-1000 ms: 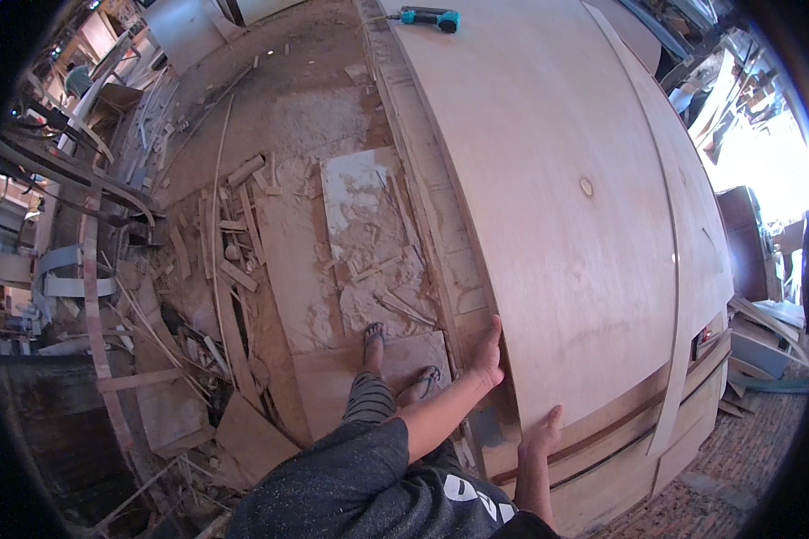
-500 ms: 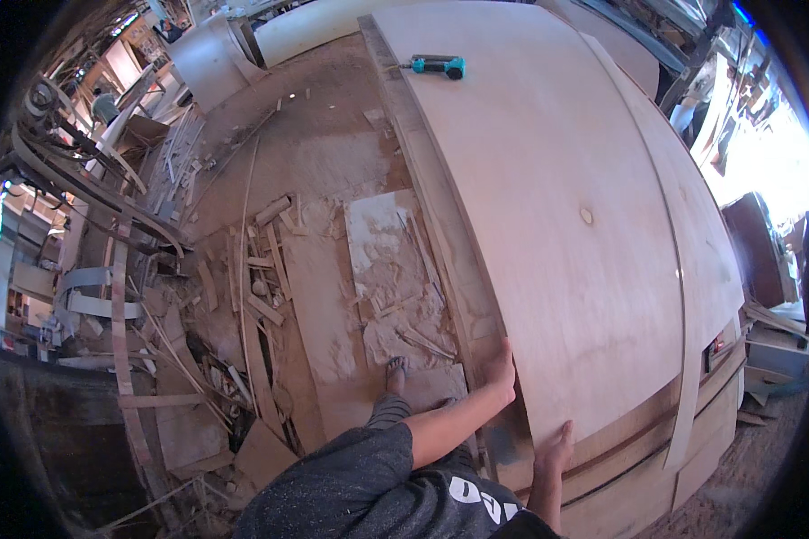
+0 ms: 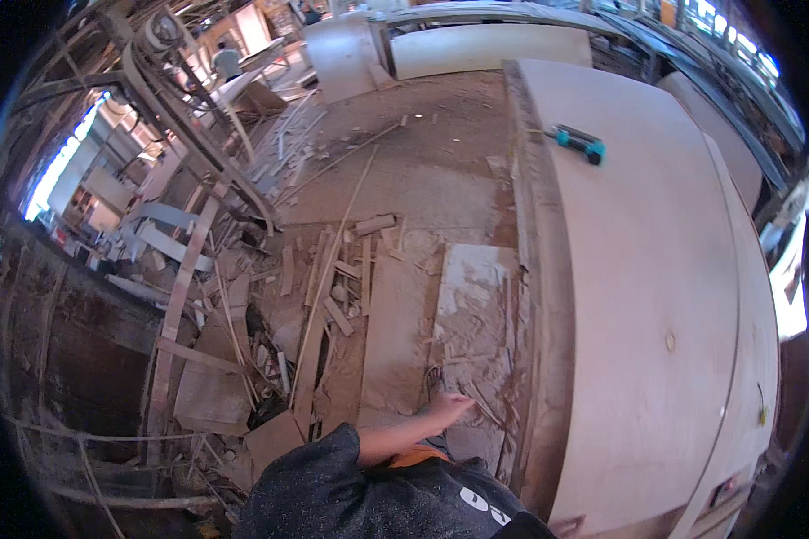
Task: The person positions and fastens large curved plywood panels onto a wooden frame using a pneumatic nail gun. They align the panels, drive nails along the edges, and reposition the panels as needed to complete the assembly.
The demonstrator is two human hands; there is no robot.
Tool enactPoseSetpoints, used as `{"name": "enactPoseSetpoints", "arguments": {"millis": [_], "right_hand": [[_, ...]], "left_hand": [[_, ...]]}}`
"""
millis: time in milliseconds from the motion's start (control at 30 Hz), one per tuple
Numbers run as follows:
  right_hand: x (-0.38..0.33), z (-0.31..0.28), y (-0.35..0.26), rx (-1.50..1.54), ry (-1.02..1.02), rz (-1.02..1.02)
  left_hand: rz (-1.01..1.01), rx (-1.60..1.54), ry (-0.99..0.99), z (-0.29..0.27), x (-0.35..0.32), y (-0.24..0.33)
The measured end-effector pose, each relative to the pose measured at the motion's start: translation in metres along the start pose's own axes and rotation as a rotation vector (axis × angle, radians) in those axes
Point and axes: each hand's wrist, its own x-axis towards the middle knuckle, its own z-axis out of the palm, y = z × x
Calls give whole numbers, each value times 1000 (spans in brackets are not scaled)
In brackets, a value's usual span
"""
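Closest in, the person's dark speckled sleeve (image 3: 333,485) gives way to a bare forearm reaching forward. The left hand (image 3: 449,409) hangs in the air with its fingers loosely spread. Its grip is released and holds nothing. It is just beside the near edge of the big plywood panel (image 3: 656,296) but not touching it. Of the right hand (image 3: 568,525) only a pale sliver shows at the bottom, against the panel's near corner, and I cannot tell whether that grip is closed or slack.

The panel lies flat to the person's right and stretches well away. Its thick layered edge (image 3: 539,341) faces the littered floor (image 3: 404,207). Under the left hand the floor is covered in wood offcuts (image 3: 333,287), thin strips and sawdust, with a dusty board (image 3: 476,296) lying flat beside the panel.

Far up the panel a teal power tool (image 3: 580,142) rests on the surface, well out of reach of either hand. With the tool lying apart and the left hand free, I'd say any work on the panel is paused rather than under way. The face looks bare apart from a small round mark (image 3: 670,341).

Beyond that stand more pale sheets (image 3: 485,49), and another person (image 3: 227,61) is at the far end of the workshop.
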Motion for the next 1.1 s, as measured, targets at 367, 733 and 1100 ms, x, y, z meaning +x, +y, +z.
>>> {"name": "enactPoseSetpoints", "arguments": {"millis": [367,733,1100], "right_hand": [[37,230,-33,-819,346,-740],[75,422,-161,-1472,797,-460],[214,803,-259,-769,276,-949]], "left_hand": [[-49,267,127,-293,183,-70],[-84,191,178,-362,355,87],[57,432,226,-393,526,282]]}}
